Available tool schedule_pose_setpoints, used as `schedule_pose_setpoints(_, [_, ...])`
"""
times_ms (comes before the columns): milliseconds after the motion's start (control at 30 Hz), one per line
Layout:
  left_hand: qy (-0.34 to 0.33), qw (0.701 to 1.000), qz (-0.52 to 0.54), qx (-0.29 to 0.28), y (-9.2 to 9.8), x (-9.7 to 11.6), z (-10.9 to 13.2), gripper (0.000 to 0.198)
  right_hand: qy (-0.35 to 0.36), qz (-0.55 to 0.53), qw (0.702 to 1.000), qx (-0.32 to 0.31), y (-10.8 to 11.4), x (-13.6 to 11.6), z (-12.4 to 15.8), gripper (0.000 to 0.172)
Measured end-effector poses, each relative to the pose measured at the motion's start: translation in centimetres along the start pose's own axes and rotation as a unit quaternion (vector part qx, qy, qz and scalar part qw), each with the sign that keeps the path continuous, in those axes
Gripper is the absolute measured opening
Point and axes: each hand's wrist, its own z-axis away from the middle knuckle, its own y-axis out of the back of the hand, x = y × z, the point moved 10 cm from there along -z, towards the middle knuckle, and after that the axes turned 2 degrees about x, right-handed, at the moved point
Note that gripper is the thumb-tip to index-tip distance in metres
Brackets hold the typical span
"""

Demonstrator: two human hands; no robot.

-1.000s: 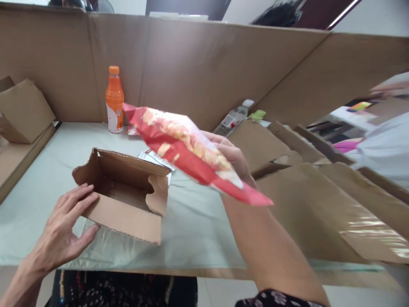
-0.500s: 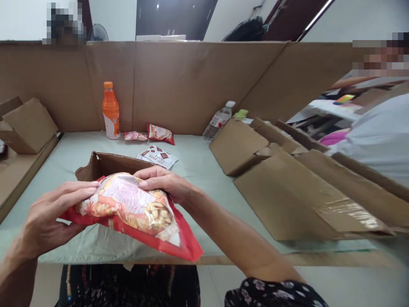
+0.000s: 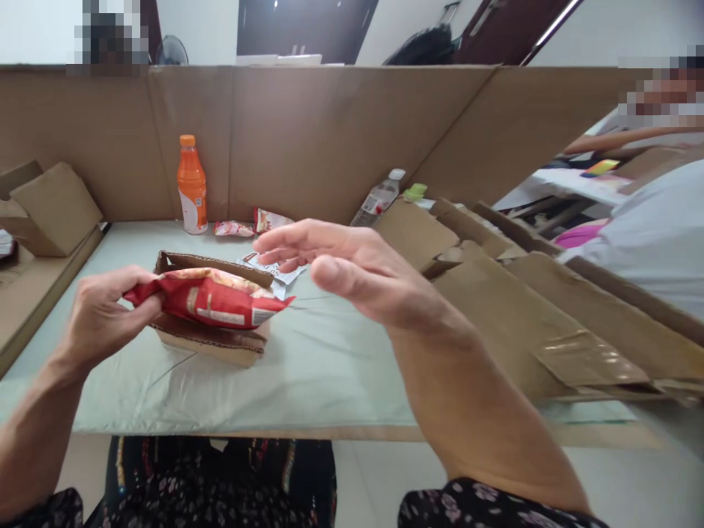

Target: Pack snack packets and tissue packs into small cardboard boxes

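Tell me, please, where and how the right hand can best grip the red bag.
The red bag is probably best pinched at its right corner, from the right: that corner juts free past the cardboard box, while the left hand holds the opposite end.

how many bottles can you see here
2: an orange bottle upright at the back left, and a clear bottle tilted farther right. Others may be hidden behind the cardboard boxes.

Inside of small box mostly hidden by red packet, white sachet partly behind right hand.
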Motion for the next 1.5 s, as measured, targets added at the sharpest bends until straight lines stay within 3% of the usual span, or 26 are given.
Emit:
schedule_pose_setpoints(100, [0.051,0.998,0.001,-0.032,-1.1,-0.8,-0.6,0.018,0.027,0.158,0.986,-0.055,-2.0,-2.0,0.1,0.062])
schedule_pose_setpoints(167, [0.079,0.996,-0.006,-0.037,-1.3,-1.4,-0.7,0.019,0.023,0.27,0.958,-0.091,-3.9,-1.4,-0.2,0.063])
schedule_pose_setpoints(233, [0.093,0.995,-0.008,-0.034,-1.2,-1.8,-0.7,0.019,0.013,0.337,0.936,-0.099,-5.0,-0.3,-0.7,0.051])
schedule_pose_setpoints(433, [0.16,0.986,0.022,-0.04,-0.8,-4.1,0.2,0.026,0.039,0.353,0.933,-0.062,-6.0,1.3,-1.6,0.045])
schedule_pose_setpoints(567, [0.196,0.973,0.042,-0.115,-3.0,-6.2,1.6,0.06,-0.01,0.351,0.932,-0.091,-7.4,4.5,-1.7,0.043])
schedule_pose_setpoints(633, [0.182,0.969,0.044,-0.163,-4.3,-6.3,2.3,0.071,-0.047,0.35,0.928,-0.119,-8.4,6.9,-1.6,0.041])
schedule_pose_setpoints(767, [0.088,0.973,0.011,-0.212,-5.5,-4.5,3.1,0.053,-0.111,0.338,0.919,-0.173,-10.0,10.6,-1.5,0.043])
schedule_pose_setpoints(867, [0.034,0.974,0.002,-0.223,-5.5,-3.0,3.5,0.048,-0.106,0.316,0.915,-0.226,-11.2,11.1,-1.1,0.04])
schedule_pose_setpoints(933, [0.02,0.974,-0.007,-0.226,-5.6,-2.5,3.9,0.053,-0.061,0.297,0.921,-0.244,-11.6,9.8,-0.8,0.032])
schedule_pose_setpoints(967, [0.014,0.974,-0.013,-0.225,-5.6,-2.5,4.1,0.056,-0.027,0.283,0.93,-0.232,-11.3,8.6,-0.7,0.027])
schedule_pose_setpoints(1033, [0.002,0.975,-0.035,-0.22,-5.6,-2.7,4.7,0.06,0.046,0.24,0.958,-0.149,-9.1,6.1,-0.6,0.025])
schedule_pose_setpoints(1100, [-0.011,0.975,-0.063,-0.212,-5.8,-3.1,5.3,0.06,0.085,0.193,0.977,-0.014,-4.8,4.7,-0.4,0.028])
schedule_pose_setpoints(1167, [-0.025,0.974,-0.085,-0.209,-6.2,-3.6,5.9,0.057,0.061,0.174,0.977,0.11,0.1,6.0,-0.1,0.028])
schedule_pose_setpoints(1233, [-0.038,0.975,-0.097,-0.198,-6.5,-3.8,6.4,0.054,-0.024,0.216,0.963,0.158,3.5,10.1,-0.4,0.03])
schedule_pose_setpoints(1300, [-0.052,0.977,-0.105,-0.179,-6.6,-3.8,6.6,0.049,-0.121,0.283,0.941,0.139,5.1,15.5,-1.1,0.031])
schedule_pose_setpoints(1400, [-0.077,0.977,-0.117,-0.16,-6.7,-3.3,6.6,0.042,-0.189,0.334,0.918,0.097,5.3,22.7,-2.4,0.033])
schedule_pose_setpoints(1500, [-0.084,0.976,-0.126,-0.16,-6.5,-2.8,6.2,0.038,-0.223,0.363,0.902,0.073,4.1,27.6,-3.7,0.051])
